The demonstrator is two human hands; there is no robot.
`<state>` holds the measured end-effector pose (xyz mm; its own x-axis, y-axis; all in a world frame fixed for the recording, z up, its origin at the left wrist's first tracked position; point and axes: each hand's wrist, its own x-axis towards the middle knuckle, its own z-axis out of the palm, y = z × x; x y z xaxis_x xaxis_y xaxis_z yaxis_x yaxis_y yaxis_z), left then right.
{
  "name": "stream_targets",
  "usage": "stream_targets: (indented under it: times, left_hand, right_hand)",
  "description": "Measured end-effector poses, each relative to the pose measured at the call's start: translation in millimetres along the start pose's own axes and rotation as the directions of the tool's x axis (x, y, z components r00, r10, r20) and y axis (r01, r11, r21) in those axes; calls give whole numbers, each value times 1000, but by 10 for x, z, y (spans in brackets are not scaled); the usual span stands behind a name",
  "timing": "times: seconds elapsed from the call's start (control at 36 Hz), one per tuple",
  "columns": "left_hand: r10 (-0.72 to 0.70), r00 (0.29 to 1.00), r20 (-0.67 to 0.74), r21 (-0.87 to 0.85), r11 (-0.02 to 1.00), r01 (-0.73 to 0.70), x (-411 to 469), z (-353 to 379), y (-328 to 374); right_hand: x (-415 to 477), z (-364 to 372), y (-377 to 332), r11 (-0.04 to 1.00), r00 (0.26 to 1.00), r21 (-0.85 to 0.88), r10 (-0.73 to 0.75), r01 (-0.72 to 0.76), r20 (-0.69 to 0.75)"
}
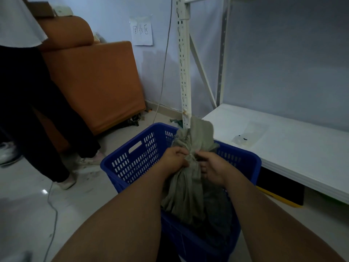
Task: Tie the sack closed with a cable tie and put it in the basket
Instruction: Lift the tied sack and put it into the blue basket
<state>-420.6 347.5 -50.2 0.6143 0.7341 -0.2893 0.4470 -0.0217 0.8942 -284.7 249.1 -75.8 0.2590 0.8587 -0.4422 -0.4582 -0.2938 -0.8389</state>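
While the sack (186,188) is sitting in the blue basket (132,159) at lower centre, the left hand (173,161) and right hand (212,168) are gripping its bunched neck, possibly at a tie.

Pale wall (283,53), orange sofa (98,82), white shelving (283,148), glossy floor (28,205)

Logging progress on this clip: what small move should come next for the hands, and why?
Probably cinch the neck of the sack tight: the left hand and right hand both pinch its gathered neck, it already sits in the basket, and whether it is tied is unclear.
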Motion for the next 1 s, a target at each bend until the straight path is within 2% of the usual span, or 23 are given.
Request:
stream_targets:
  times: [0.19,0.31,0.39,0.56,0.61,0.72,0.83,0.92,1.0]
  left_hand:
    - [30,998,53,124,992,-37,83,47,-9]
    - [26,997,71,240,970,-42,103,104,5]
    - [27,997,71,330,943,-49,114,136,51]
    - [92,992,88,449,885,-122,118,206,168]
    - [74,992,105,457,882,-114,112,228,180]
    - [50,990,130,351,932,-93,119,257,194]
    - [34,983,181,275,958,-84,99,264,233]
    - [23,970,244,365,924,-114,94,239,271]
    - [25,964,264,520,838,-164,88,222,326]
  right_hand:
    - [29,-24,-35,958,991,277,-32,67,-130]
    - [60,-65,-38,858,977,484,-84,172,-198]
    - [103,-129,-50,801,966,564,-68,203,-251]
    - [240,-257,63,866,882,452,27,214,-470]
    - [256,-291,59,887,871,431,73,167,-486]
    - [171,-265,54,930,872,368,175,7,-458]
    - [27,-143,30,947,906,319,171,-42,-388]
    - [-63,-55,-36,952,925,301,162,-55,-342]
    - [-74,-58,-74,934,930,355,174,-51,-324]
